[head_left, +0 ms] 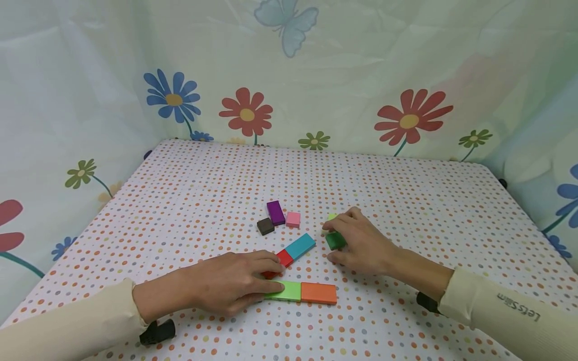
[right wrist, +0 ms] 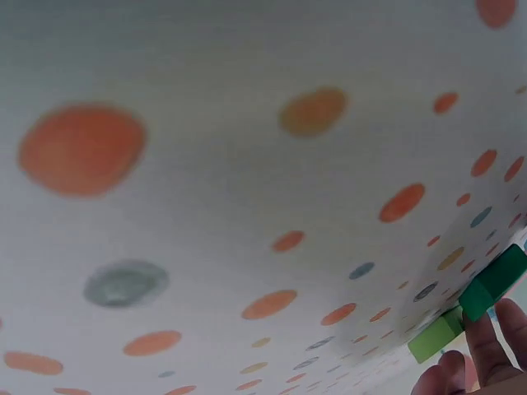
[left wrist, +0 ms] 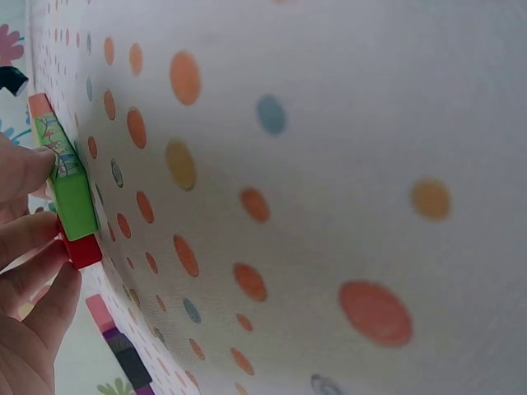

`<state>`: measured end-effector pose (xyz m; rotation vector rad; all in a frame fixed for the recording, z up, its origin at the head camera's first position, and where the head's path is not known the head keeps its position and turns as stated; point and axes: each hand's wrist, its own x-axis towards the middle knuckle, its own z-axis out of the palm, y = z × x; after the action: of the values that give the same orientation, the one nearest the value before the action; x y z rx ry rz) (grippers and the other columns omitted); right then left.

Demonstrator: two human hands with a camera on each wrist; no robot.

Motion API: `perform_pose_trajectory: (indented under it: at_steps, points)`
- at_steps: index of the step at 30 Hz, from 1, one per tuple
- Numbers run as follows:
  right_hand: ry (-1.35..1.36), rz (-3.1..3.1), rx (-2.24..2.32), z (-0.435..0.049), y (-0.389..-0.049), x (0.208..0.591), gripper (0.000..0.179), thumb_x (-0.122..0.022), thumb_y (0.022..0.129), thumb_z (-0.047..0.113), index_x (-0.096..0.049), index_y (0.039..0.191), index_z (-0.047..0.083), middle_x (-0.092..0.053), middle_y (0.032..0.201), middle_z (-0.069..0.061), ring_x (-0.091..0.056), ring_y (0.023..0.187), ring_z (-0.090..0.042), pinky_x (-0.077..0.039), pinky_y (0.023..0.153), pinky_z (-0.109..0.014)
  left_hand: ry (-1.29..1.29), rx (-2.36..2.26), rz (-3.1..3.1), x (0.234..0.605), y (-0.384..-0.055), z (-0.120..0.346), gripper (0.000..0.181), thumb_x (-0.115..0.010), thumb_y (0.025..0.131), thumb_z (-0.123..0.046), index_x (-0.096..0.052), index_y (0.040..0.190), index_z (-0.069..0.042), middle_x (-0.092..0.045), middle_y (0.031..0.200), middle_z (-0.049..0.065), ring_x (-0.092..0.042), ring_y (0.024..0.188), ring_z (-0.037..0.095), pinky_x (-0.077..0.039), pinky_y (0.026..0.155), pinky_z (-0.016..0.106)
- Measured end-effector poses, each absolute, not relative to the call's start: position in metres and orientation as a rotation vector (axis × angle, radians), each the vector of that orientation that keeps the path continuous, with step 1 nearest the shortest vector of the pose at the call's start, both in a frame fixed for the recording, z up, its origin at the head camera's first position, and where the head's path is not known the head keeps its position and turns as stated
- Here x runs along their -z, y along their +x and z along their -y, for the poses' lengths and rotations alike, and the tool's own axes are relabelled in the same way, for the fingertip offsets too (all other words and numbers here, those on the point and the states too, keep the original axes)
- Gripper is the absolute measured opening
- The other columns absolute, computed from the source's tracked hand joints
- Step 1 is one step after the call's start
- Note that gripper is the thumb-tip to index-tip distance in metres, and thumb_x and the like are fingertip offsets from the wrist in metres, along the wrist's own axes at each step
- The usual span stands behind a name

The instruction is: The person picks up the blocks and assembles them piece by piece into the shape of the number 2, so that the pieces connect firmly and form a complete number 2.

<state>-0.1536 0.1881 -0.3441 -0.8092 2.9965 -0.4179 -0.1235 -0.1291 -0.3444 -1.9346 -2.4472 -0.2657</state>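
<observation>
My left hand (head_left: 230,283) rests over a light green block (head_left: 291,291) and a red block (head_left: 284,257), with one fingertip on the green one and others on the red. In the left wrist view, fingers (left wrist: 45,280) touch the red block, and the light green block has a printed face. An orange block (head_left: 318,293) adjoins the green one end to end; a blue block (head_left: 300,245) adjoins the red one at an angle. My right hand (head_left: 363,245) holds a dark green block (head_left: 335,240) between thumb and fingers. Beside it, a light green block (right wrist: 435,336) is partly hidden.
Beyond the left hand lie a purple block (head_left: 276,213), a pink block (head_left: 293,219) and a dark brown block (head_left: 265,226), close together. All are on a dotted tablecloth (head_left: 217,190). A flowered curtain (head_left: 338,65) encloses the table's back and sides.
</observation>
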Motion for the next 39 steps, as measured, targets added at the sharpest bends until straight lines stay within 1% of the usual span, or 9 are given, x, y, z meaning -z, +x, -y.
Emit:
perform_pose_trajectory:
  at_steps: [14,21,34,39]
  points:
    - [-0.838,-2.998,0.45,-0.1935,-0.1557,0.3476,0.051,-0.086,0.082,0.029,-0.066,0.126,0.013,-0.066,0.121,-0.002,-0.045,0.109,-0.023,-0.046,0.085,-0.04,-1.934,0.263,2.434,0.3446,-0.1237,0.129,0.029,-0.062,0.1,-0.02,-0.071,0.128,-0.02,-0.058,0.136,0.002,-0.048,0.133,0.017,-0.044,0.111,0.03]
    - [-0.8,-2.992,0.436,-0.194,-0.1559,0.3508,0.051,-0.083,0.084,0.034,-0.066,0.127,0.013,-0.064,0.123,0.0,-0.043,0.109,-0.02,-0.046,0.085,-0.038,-1.934,0.254,2.43,0.3441,-0.1238,0.1289,0.028,-0.062,0.1,-0.021,-0.071,0.127,-0.021,-0.058,0.136,0.002,-0.048,0.133,0.017,-0.044,0.11,0.029]
    - [-0.791,-2.979,0.473,-0.1965,-0.1564,0.3504,0.049,-0.081,0.086,0.036,-0.065,0.127,0.013,-0.064,0.123,-0.001,-0.043,0.109,-0.021,-0.046,0.084,-0.038,-1.933,0.299,2.416,0.3452,-0.125,0.1289,0.028,-0.061,0.1,-0.02,-0.071,0.126,-0.021,-0.058,0.135,0.002,-0.047,0.132,0.017,-0.043,0.111,0.028]
    - [-0.8,-2.972,0.487,-0.1971,-0.1572,0.3507,0.048,-0.081,0.087,0.033,-0.066,0.127,0.011,-0.064,0.123,-0.002,-0.043,0.109,-0.021,-0.046,0.084,-0.038,-1.929,0.305,2.418,0.3455,-0.1249,0.1288,0.028,-0.062,0.1,-0.02,-0.072,0.126,-0.021,-0.058,0.135,0.002,-0.048,0.132,0.017,-0.044,0.111,0.028]
